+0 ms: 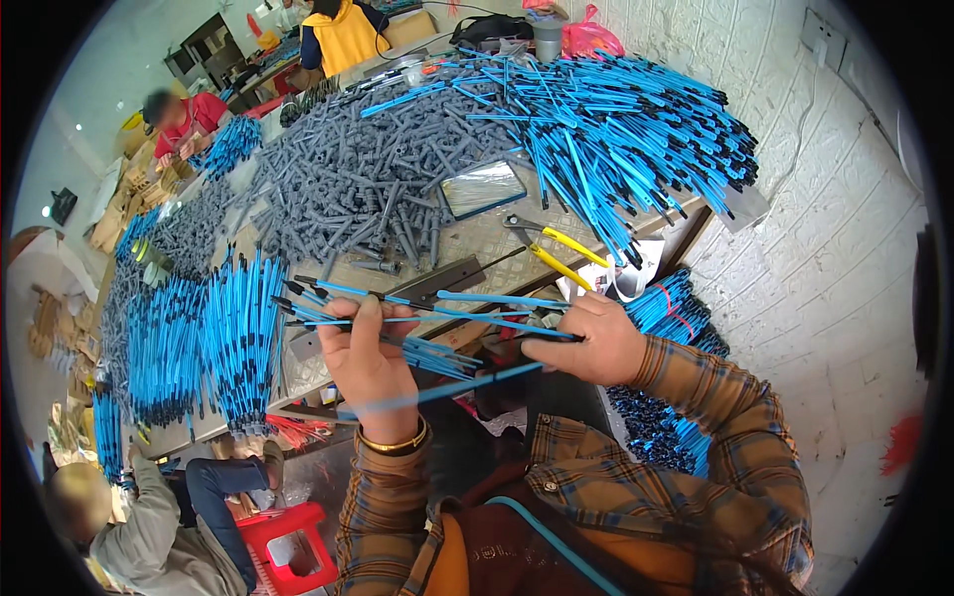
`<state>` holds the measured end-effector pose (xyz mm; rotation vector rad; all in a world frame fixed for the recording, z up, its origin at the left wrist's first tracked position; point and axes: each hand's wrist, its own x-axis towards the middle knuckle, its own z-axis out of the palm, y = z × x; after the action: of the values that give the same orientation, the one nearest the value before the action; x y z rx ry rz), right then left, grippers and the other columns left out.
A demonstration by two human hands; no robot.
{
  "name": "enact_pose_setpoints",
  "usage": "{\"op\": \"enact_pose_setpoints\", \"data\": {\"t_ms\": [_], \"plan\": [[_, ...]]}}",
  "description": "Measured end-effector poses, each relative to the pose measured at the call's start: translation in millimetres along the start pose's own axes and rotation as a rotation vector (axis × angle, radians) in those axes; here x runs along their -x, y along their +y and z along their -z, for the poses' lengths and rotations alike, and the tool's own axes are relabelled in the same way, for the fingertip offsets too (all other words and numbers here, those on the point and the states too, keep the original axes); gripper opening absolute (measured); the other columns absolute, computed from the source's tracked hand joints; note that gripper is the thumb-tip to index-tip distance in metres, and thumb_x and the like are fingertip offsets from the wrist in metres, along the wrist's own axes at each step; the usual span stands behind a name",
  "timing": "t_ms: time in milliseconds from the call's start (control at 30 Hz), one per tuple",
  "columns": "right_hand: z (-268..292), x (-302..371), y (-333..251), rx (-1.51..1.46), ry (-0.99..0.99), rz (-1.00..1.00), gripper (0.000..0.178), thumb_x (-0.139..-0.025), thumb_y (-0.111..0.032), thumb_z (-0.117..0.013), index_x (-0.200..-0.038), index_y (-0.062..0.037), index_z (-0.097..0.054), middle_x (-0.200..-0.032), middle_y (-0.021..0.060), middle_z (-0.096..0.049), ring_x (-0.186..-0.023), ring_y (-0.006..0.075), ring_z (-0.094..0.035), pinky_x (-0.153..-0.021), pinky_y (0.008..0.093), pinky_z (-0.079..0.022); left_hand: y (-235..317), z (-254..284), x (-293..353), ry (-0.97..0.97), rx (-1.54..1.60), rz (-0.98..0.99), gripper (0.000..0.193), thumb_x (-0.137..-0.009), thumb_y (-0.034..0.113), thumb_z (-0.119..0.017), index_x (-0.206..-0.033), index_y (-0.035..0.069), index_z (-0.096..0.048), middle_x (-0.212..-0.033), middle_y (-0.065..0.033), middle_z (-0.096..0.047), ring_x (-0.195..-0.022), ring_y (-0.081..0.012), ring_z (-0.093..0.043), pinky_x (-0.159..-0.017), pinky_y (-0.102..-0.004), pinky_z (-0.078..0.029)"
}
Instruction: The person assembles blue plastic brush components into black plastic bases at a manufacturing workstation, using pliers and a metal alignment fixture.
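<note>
My left hand (370, 363) is closed round a loose bunch of thin blue rods (487, 298) with black ends, the thumb pressed on them. My right hand (596, 341) is closed on the other ends of some of these rods. They lie roughly level between the hands, over the table's near edge. One more blue rod (447, 388) slants below the bunch, blurred. Just beyond the hands, a dark metal bar fixture (447, 280) with a thin rod sits on the table. Cutters with yellow handles (564, 246) lie close by my right hand.
Grey plastic plugs (348, 159) form a big heap mid-table, beside a film-wrapped flat box (482, 189). Blue rods are piled at the far right (636, 129) and left (243, 328). Co-workers sit at left, one near a red stool (288, 551). A textured wall (795, 258) bounds the right.
</note>
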<state>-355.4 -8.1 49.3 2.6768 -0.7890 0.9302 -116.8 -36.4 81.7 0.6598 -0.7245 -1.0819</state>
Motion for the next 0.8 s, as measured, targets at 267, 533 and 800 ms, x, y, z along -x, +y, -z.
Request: {"op": "enact_pose_setpoints", "data": {"t_ms": [267, 533, 800], "plan": [[19, -31, 42, 0.025, 0.079, -0.226, 0.032, -0.077, -0.020, -0.059, -0.104, -0.0043, -0.057, -0.086, 0.0120, -0.055, -0.074, 0.0305, -0.053, -0.066, 0.0384, -0.043, 14, 21, 7, -0.183, 0.271, 0.054, 0.010, -0.087, 0.008, -0.053, -0.093, 0.008, -0.045, -0.066, -0.0054, -0.051, -0.060, -0.0155, -0.047, -0.059, -0.0291, -0.040], [49, -39, 194, 0.608, -0.555, -0.939, 0.032, -0.085, -0.029, -0.051, -0.101, -0.0020, -0.054, -0.088, 0.0185, -0.062, -0.080, 0.0352, -0.059, -0.067, 0.0457, -0.046, 38, 15, 22, -0.382, 0.360, 0.388, 0.014, -0.087, 0.010, -0.052, -0.101, 0.007, -0.049, -0.060, -0.0025, -0.043, -0.052, -0.0124, -0.038, -0.053, -0.0256, -0.034], [29, -14, 213, 0.305, 0.106, -0.993, 0.024, -0.085, -0.024, -0.050, -0.095, -0.0028, -0.053, -0.083, 0.0244, -0.059, -0.081, 0.0386, -0.058, -0.069, 0.0462, -0.045, 33, 29, 21, -0.467, 0.345, 0.413, 0.020, -0.092, 0.018, -0.044, -0.108, 0.008, -0.050, -0.065, -0.0053, -0.052, -0.047, -0.0097, -0.035, -0.044, -0.0226, -0.028]]}}
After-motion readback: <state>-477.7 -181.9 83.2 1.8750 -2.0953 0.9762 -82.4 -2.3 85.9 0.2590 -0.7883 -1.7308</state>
